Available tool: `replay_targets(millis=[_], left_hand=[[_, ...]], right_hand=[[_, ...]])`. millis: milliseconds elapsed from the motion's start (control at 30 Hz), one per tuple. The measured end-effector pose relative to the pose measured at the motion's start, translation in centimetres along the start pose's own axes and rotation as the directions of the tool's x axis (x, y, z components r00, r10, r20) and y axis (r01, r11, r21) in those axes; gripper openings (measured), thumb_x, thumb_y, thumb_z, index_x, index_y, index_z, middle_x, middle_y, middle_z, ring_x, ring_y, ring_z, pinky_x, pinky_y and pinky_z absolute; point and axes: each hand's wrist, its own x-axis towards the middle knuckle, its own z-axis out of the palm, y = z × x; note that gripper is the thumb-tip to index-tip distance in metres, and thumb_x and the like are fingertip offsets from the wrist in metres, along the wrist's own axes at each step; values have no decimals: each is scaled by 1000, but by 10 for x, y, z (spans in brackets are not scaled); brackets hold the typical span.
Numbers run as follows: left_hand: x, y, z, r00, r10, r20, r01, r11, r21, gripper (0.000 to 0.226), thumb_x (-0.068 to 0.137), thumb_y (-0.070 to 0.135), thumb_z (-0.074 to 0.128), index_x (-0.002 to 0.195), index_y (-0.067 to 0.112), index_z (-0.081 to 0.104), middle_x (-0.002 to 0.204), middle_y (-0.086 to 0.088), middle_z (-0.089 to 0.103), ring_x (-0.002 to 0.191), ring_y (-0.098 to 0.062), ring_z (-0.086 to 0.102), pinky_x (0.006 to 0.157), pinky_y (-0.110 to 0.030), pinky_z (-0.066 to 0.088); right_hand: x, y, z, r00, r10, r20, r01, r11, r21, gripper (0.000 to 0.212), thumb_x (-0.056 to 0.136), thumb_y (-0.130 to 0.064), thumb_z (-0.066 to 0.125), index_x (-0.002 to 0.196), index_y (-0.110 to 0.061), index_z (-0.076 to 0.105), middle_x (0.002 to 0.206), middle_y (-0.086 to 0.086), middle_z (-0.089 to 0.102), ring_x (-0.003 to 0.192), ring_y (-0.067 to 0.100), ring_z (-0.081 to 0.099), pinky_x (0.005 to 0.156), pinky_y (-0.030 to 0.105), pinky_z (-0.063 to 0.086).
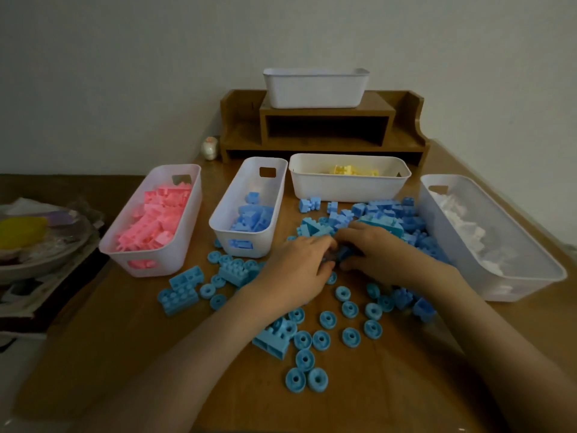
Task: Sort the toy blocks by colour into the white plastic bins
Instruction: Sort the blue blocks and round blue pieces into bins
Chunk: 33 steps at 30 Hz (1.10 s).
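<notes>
Head camera: a person's left grip and right grip are meeting at mid-worktop, fingers of both curling around one blue block. Loose blue blocks and blue wheels are lying scattered around the hands. Behind them, the pink bin, blue bin and yellow bin are sitting part-filled, while the white-block bin is standing just right of the pile.
</notes>
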Motion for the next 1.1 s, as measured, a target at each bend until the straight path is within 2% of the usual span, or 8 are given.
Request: replay_targets(millis=[100, 267, 367, 533, 733, 900, 1000, 1100], left_hand=[[-1, 1, -1, 999, -14, -35, 12, 998, -62, 29, 93, 24, 56, 120, 18, 48, 113, 0, 61, 104, -16, 57, 88, -33, 47], [-3, 3, -3, 998, -63, -19, 60, 991, -121, 50, 90, 32, 61, 132, 19, 38, 113, -1, 63, 105, -16, 59, 88, -35, 50], [-1, 1, -2, 1000, -27, -4, 26, 997, -67, 44, 92, 27, 59, 132, 20, 42, 111, 3, 64, 103, -15, 59, 91, -35, 47], [1, -3, 0, 999, 40, 26, -42, 998, 46, 33, 95, 27, 53, 128, 23, 51, 116, 5, 58, 106, -12, 54, 95, -29, 40], [-4, -4, -4, 1000, 26, -12, -26, 999, -45, 38, 94, 31, 52, 133, 29, 49, 104, 5, 54, 93, -6, 51, 80, -20, 40], [-5, 0, -8, 999, -19, -33, 15, 991, -130, 15, 93, 29, 57, 107, 25, 59, 100, 3, 52, 88, -8, 52, 70, -11, 39], [-6, 9, -10, 1000, 3, -5, -3, 997, -71, 11, 92, 33, 57, 93, 24, 51, 98, 3, 50, 91, -12, 51, 77, -25, 45], [-6, 26, -12, 1000, 26, 15, -24, 997, -69, 21, 90, 26, 58, 79, 25, 41, 95, -1, 54, 91, -18, 53, 77, -39, 48]], right_hand=[[-2, 0, -3, 997, -9, -71, 16, 995, 99, 18, 87, -21, 64, 102, -26, 54, 92, -10, 51, 82, 6, 51, 63, 10, 38], [-11, -3, -9, 999, 0, -44, 10, 971, 237, 25, 89, -15, 60, 109, -30, 55, 93, -13, 59, 82, -2, 56, 69, 7, 45], [-11, 1, -9, 998, 46, -38, -39, 986, 160, 23, 91, -19, 58, 111, -28, 55, 101, -13, 56, 84, 1, 52, 67, 11, 41], [-16, 8, -9, 985, 169, 46, -166, 985, -51, 30, 91, -26, 58, 120, -21, 51, 119, 0, 49, 103, 17, 50, 89, 30, 46], [-34, 7, -13, 982, 184, 29, -181, 980, -85, 22, 93, -14, 53, 115, -20, 53, 121, 1, 50, 102, 16, 51, 86, 25, 45], [-55, 11, -22, 987, 151, -51, -154, 986, -66, 27, 98, -11, 42, 120, -21, 56, 124, 1, 51, 108, 17, 52, 89, 21, 39], [-68, 12, -23, 981, 195, 1, -195, 978, -77, 35, 97, -10, 44, 128, -26, 51, 130, 0, 47, 115, 18, 50, 96, 28, 41], [-80, 14, -24, 979, 186, -77, -187, 982, -6, 37, 96, -8, 46, 127, -28, 51, 130, -2, 47, 112, 15, 51, 90, 24, 43]])
